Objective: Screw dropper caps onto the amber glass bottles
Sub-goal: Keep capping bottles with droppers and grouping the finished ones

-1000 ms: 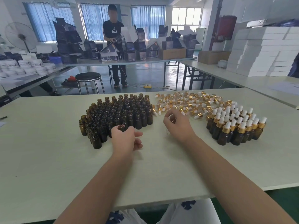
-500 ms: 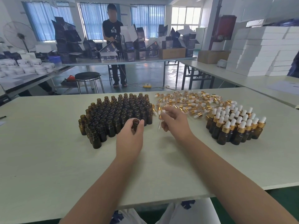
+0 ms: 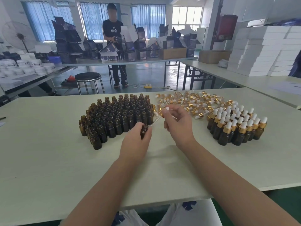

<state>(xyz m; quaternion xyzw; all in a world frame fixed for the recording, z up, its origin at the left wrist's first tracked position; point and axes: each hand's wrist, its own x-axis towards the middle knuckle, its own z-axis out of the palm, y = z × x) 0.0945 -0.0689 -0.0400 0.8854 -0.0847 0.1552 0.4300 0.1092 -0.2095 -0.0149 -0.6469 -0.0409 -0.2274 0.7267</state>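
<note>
Left grip (image 3: 136, 144) curled round one open amber bottle (image 3: 144, 130), held upright just above the desk (image 3: 48, 160), near centre. Right grip (image 3: 177, 125) pinches a dropper cap (image 3: 161, 112) by its gold collar and white bulb, fingertips closed on it. The cap is tilted, glass tube pointing down-left, tube tip just right of the bottle's mouth. Can't tell if the tip touches the rim. Cap not on the bottle yet.

Just beyond the left grip: tight cluster of uncapped bottles (image 3: 117, 116), all upright, mouths open. Far right of those: loose pile of dropper caps (image 3: 192, 101), lying on their sides, spread along the far edge. Right, nearer: block of capped bottles (image 3: 236, 126), upright, gold collars and white bulbs on top, packed touching.

Both forearms reach in from the near edge.

Background: stool (image 3: 88, 77) on the floor past the desk, a person (image 3: 114, 38) standing at a far bench loaded with dark cartons, stacked white boxes (image 3: 263, 51) at far right, fan (image 3: 17, 36) at far left.
</note>
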